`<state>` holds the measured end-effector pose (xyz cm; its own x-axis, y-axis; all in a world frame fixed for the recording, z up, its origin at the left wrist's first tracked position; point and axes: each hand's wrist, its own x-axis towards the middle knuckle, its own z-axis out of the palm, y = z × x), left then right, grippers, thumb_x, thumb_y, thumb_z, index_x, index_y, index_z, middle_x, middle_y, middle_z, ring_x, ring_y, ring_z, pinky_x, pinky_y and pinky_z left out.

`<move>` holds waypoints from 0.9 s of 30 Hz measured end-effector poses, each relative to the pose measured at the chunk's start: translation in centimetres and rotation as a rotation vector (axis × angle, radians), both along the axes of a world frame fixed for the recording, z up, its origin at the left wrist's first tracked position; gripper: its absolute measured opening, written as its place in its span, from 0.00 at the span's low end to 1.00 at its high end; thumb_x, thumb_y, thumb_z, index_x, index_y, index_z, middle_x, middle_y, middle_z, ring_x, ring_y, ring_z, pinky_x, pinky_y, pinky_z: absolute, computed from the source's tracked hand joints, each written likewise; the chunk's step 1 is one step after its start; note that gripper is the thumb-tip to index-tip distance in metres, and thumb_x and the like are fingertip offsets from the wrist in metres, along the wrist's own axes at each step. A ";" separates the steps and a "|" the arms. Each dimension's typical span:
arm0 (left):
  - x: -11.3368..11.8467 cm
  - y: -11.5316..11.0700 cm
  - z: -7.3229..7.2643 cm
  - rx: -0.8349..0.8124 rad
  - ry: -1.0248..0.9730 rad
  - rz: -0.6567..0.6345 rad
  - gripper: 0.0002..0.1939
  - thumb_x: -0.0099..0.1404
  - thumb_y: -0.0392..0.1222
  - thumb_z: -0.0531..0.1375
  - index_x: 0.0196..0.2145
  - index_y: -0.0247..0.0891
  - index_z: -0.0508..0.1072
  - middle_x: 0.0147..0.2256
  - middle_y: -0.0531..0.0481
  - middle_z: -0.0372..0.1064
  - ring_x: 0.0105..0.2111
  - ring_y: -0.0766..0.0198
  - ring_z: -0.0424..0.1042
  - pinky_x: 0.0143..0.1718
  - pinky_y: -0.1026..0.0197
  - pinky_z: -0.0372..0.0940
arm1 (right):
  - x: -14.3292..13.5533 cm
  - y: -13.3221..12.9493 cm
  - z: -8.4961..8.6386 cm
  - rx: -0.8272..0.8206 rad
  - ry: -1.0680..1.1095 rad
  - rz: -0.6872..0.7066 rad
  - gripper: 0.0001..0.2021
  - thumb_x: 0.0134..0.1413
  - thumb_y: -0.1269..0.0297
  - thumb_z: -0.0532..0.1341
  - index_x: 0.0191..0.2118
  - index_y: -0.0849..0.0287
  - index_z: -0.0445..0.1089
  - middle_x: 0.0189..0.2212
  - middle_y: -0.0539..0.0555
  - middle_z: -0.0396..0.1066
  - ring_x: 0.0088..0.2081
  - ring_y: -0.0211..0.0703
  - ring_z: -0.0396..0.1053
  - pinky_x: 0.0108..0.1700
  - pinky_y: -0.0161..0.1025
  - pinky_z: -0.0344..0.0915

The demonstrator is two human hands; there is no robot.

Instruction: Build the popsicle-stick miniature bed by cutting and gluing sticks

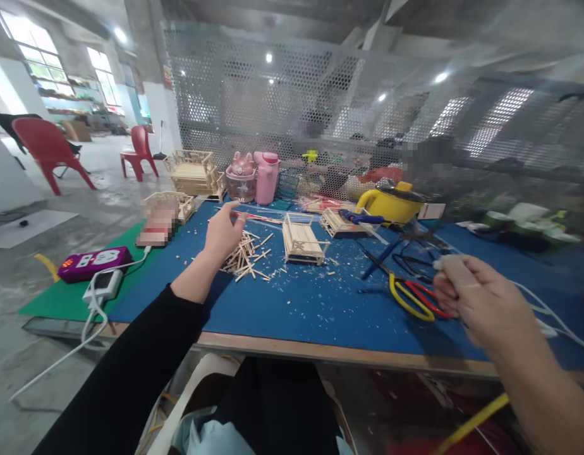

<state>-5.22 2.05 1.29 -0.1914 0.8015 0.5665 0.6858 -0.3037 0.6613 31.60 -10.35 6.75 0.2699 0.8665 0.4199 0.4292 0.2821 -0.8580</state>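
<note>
Over the back edge of a loose pile of short wooden sticks [247,258] is my left hand [225,229], its thumb and fingers curved and apart, with nothing plainly held. A small wooden model bench [302,240] stands upright just right of the pile. My right hand [476,291] is raised at the right, fingers closed, with a small whitish bit at its fingertips that I cannot make out. Scissors with yellow and red handles [412,302] lie to the left of this hand. A second wooden model [346,222] sits further back, with blue-handled pliers [363,218] on it.
On the blue table mat [282,316] lie wood scraps. A yellow pot [394,203], pink flask [267,178] and larger wooden models [192,174] stand behind. A phone [157,224], purple box [93,262] and white cables are at the left. A perforated metal screen [273,95] rises behind.
</note>
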 end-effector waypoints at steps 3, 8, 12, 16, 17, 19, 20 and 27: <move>2.5 -1.9 0.4 0.218 -0.086 -0.154 0.23 0.68 0.51 0.48 0.52 0.32 0.66 0.43 0.41 0.72 0.40 0.60 0.69 0.46 0.57 0.62 | -3.3 0.3 0.4 -0.022 0.301 0.048 0.19 0.47 0.54 0.66 0.22 0.53 0.55 0.13 0.42 0.50 0.13 0.30 0.47 0.14 0.31 0.43; 7.8 -5.7 0.3 0.140 -0.135 -0.819 0.31 0.68 0.55 0.48 0.62 0.33 0.53 0.50 0.38 0.67 0.44 0.59 0.68 0.46 0.57 0.64 | -8.7 2.3 -0.4 0.006 0.365 0.342 0.16 0.51 0.54 0.64 0.26 0.54 0.57 0.13 0.40 0.51 0.14 0.29 0.48 0.14 0.28 0.46; 8.8 -6.6 0.6 0.052 -0.242 -0.625 0.20 0.70 0.51 0.46 0.48 0.34 0.68 0.39 0.44 0.71 0.38 0.61 0.68 0.43 0.59 0.63 | -11.3 3.8 -1.0 0.014 0.314 0.459 0.13 0.52 0.56 0.64 0.28 0.54 0.60 0.15 0.41 0.55 0.15 0.29 0.51 0.16 0.28 0.51; 7.9 -6.5 1.1 0.090 -0.246 -0.546 0.18 0.70 0.49 0.46 0.40 0.36 0.70 0.32 0.49 0.70 0.31 0.64 0.67 0.36 0.63 0.61 | -13.1 4.5 -1.4 -0.047 0.267 0.662 0.22 0.41 0.67 0.67 0.46 0.48 0.66 0.45 0.50 0.70 0.45 0.42 0.69 0.45 0.40 0.67; 7.8 -6.5 1.2 0.098 -0.247 -0.573 0.17 0.71 0.48 0.46 0.40 0.36 0.70 0.33 0.49 0.70 0.32 0.64 0.67 0.36 0.63 0.61 | -13.4 4.7 -1.4 -0.099 0.269 0.772 0.27 0.39 0.70 0.66 0.49 0.47 0.65 0.52 0.50 0.67 0.53 0.46 0.65 0.52 0.45 0.64; 7.8 -6.5 1.1 0.100 -0.245 -0.620 0.17 0.71 0.47 0.46 0.40 0.35 0.70 0.34 0.48 0.70 0.33 0.64 0.67 0.37 0.64 0.61 | -13.8 5.0 -1.3 -0.186 0.294 0.953 0.31 0.37 0.73 0.62 0.52 0.47 0.65 0.56 0.49 0.65 0.60 0.49 0.58 0.59 0.49 0.58; 7.8 -6.4 1.0 0.095 -0.239 -0.630 0.17 0.71 0.47 0.46 0.39 0.35 0.70 0.34 0.48 0.70 0.33 0.64 0.67 0.37 0.64 0.61 | -13.9 5.1 -1.1 -0.205 0.311 1.005 0.31 0.36 0.74 0.60 0.52 0.47 0.66 0.56 0.49 0.65 0.61 0.49 0.57 0.60 0.50 0.56; 4.7 -4.9 2.5 -0.054 0.019 -0.627 0.20 0.67 0.53 0.50 0.33 0.35 0.75 0.31 0.49 0.73 0.31 0.64 0.68 0.35 0.64 0.61 | -12.3 6.7 -0.1 -0.218 0.491 1.148 0.30 0.31 0.77 0.56 0.47 0.51 0.69 0.51 0.50 0.70 0.59 0.50 0.61 0.61 0.53 0.56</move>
<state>-0.49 -2.81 3.79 0.3338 0.7855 0.5211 0.4000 -0.6186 0.6762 19.34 -3.66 6.61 -0.5940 0.7427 0.3090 -0.3436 0.1131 -0.9323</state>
